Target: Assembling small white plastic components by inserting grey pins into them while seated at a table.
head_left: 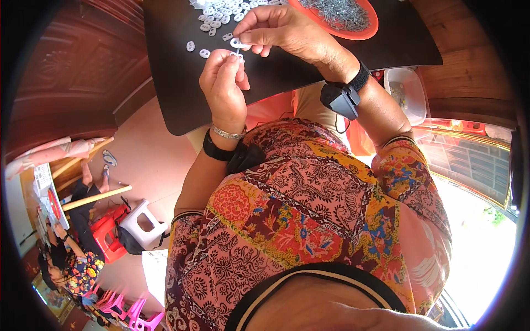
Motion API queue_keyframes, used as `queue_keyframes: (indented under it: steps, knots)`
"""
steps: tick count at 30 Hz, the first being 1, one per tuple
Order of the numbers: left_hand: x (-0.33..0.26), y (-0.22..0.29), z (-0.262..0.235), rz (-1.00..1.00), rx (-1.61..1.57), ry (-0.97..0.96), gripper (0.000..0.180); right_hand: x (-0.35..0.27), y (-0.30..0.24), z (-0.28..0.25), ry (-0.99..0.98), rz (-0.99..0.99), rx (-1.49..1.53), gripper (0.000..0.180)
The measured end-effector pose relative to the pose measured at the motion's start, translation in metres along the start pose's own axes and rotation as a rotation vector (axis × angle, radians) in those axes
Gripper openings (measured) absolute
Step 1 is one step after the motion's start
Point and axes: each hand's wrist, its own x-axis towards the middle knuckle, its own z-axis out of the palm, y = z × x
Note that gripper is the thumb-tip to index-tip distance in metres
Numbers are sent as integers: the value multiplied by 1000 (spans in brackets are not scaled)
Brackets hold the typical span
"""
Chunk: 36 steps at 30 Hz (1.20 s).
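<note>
My left hand (223,83) is pinched around a small metal pin, its tip at about the white ring above it. My right hand (281,30) holds a small white plastic ring (238,43) between thumb and fingers, right over the left hand's pin. Both hands hover above a dark board (182,94) that lies across my lap. Several loose white rings (215,14) are scattered on the board's far left part. An orange round tray (361,25) of small grey metal pieces sits at the board's far right. Each wrist wears a black band with a device.
A clear plastic tub (408,94) stands to the right, below the board's edge. At lower left another person (72,254) sits by a wooden bench, near a white stool (142,223), a red stool (105,237) and pink stools (132,314). A dark wooden door (83,60) is at left.
</note>
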Motion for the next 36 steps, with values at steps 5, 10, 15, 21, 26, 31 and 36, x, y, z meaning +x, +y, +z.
queue_keyframes:
  steps: [5, 10, 15, 21, 26, 31, 36]
  knots:
    - [0, 0, 0, 11, -12, -3, 12, -9, -7, 14, 82, -192, -321, 12]
    - [-1, -1, -2, 4, -22, -9, 13, -12, -2, 20, 85, -358, -382, 11]
    - [0, 0, -1, 1, -14, -9, 14, -14, 0, 19, 129, -204, -457, 13]
    - [1, 1, -1, -10, -3, -20, 15, -12, 14, 18, 128, -291, -510, 16]
    - [3, -1, -5, 1, 11, -20, 19, -17, 20, 28, 209, -322, -510, 21]
    - [1, 1, -4, -22, 3, 2, 21, -20, 24, 35, 300, -362, -587, 27]
    - [-1, 0, -1, -7, 30, 9, 21, -25, 26, 37, 351, -377, -644, 29]
